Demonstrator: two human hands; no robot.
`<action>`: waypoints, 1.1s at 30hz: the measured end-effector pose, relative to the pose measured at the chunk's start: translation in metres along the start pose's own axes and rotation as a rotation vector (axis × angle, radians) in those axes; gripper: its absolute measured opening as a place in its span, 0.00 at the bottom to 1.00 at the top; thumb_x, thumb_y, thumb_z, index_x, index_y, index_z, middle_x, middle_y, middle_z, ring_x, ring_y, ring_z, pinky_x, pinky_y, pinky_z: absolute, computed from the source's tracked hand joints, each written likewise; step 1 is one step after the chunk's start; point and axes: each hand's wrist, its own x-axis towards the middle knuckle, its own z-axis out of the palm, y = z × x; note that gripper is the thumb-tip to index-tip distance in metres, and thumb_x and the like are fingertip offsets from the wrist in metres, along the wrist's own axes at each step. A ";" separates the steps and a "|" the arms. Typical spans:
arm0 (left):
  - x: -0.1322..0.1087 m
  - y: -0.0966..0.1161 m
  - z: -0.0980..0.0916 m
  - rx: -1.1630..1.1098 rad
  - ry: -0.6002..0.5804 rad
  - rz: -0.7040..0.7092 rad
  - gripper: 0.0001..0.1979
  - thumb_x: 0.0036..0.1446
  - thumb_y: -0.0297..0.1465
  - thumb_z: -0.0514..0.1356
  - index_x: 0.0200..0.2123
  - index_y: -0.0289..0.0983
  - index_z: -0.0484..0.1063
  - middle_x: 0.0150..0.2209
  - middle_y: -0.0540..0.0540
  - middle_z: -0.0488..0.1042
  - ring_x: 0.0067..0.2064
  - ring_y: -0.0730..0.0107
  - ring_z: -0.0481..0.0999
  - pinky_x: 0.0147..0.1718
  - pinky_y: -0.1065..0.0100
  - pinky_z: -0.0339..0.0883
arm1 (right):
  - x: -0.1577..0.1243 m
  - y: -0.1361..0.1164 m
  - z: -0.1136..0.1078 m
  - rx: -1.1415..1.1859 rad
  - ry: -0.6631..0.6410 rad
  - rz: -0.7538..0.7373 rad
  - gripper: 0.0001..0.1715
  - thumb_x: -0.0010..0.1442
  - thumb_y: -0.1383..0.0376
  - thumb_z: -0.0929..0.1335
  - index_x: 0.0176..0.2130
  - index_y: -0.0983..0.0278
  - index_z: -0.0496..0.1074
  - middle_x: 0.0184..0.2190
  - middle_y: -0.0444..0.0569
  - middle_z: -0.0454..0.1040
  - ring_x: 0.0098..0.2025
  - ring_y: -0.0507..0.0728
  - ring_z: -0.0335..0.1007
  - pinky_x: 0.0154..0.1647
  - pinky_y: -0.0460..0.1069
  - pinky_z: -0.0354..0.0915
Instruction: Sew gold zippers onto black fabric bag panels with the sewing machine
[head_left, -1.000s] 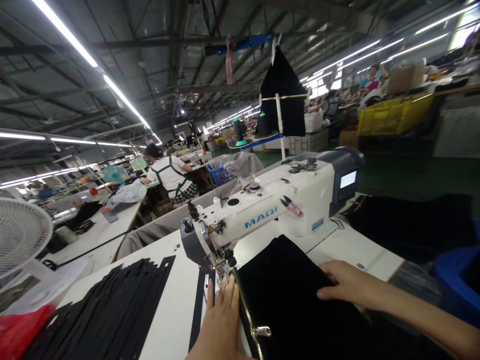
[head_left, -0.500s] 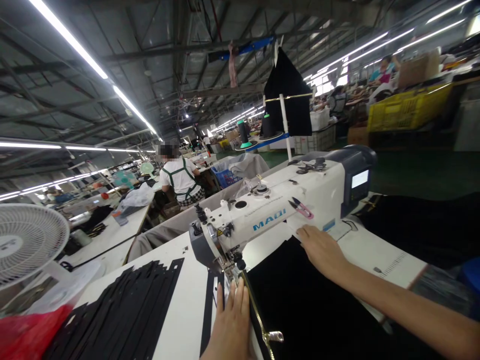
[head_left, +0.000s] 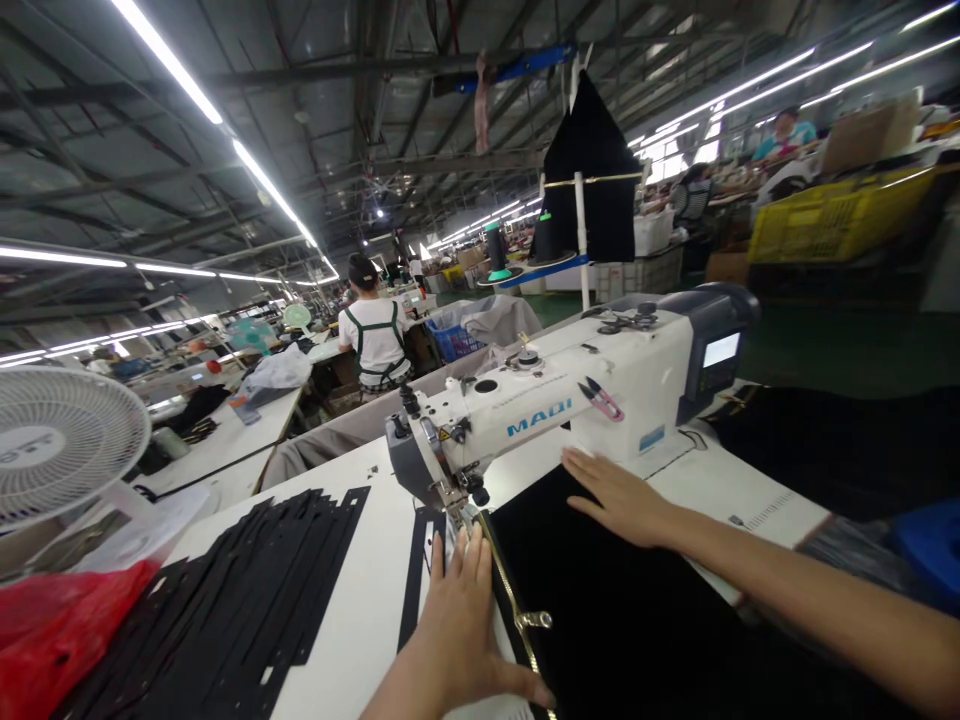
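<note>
My left hand lies flat just in front of the needle area of a white sewing machine, fingers stretched out beside a gold zipper. The zipper runs along the edge of a large black fabric piece, with its metal pull lying to the right of my hand. Its upper end reaches the presser foot, partly hidden by my fingertips. My right hand rests spread on the fabric's far edge, beneath the machine arm. Under my left fingers a black strip lies on the table.
Black strips are piled on the left of the table, beside a red plastic bag and a white fan. Pink thread snips sit on the machine. A person works ahead; thread cones stand behind.
My right hand has moved left along the fabric edge and its fingers have spread. My left hand stays by the presser foot, its thumb now out over the zipper. The view has shifted slightly.
</note>
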 end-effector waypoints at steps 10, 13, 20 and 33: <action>-0.019 0.024 -0.005 -0.061 0.073 -0.001 0.52 0.45 0.59 0.55 0.63 0.32 0.43 0.65 0.35 0.42 0.65 0.47 0.37 0.59 0.42 0.23 | -0.094 -0.086 0.012 0.037 0.027 -0.262 0.33 0.63 0.52 0.59 0.63 0.62 0.51 0.62 0.55 0.52 0.63 0.65 0.46 0.60 0.67 0.46; -0.037 0.038 0.003 -0.106 0.140 0.021 0.40 0.54 0.50 0.55 0.63 0.41 0.44 0.64 0.43 0.48 0.65 0.52 0.44 0.61 0.44 0.27 | -0.082 -0.094 0.011 0.105 0.077 -0.229 0.21 0.64 0.57 0.60 0.53 0.61 0.66 0.55 0.55 0.64 0.58 0.64 0.56 0.58 0.67 0.48; -0.047 0.041 0.014 -0.123 0.197 -0.017 0.41 0.50 0.53 0.58 0.62 0.45 0.48 0.63 0.47 0.52 0.63 0.48 0.48 0.60 0.39 0.31 | -0.060 -0.131 0.003 0.171 0.063 -0.201 0.04 0.53 0.72 0.66 0.29 0.65 0.65 0.30 0.48 0.68 0.34 0.58 0.63 0.36 0.54 0.62; -0.082 -0.010 0.015 0.012 0.276 -0.079 0.49 0.47 0.55 0.58 0.64 0.37 0.40 0.64 0.37 0.43 0.64 0.48 0.44 0.60 0.42 0.38 | -0.035 -0.130 -0.003 0.180 -0.162 -0.390 0.33 0.63 0.57 0.59 0.62 0.69 0.52 0.63 0.58 0.48 0.65 0.64 0.40 0.62 0.67 0.38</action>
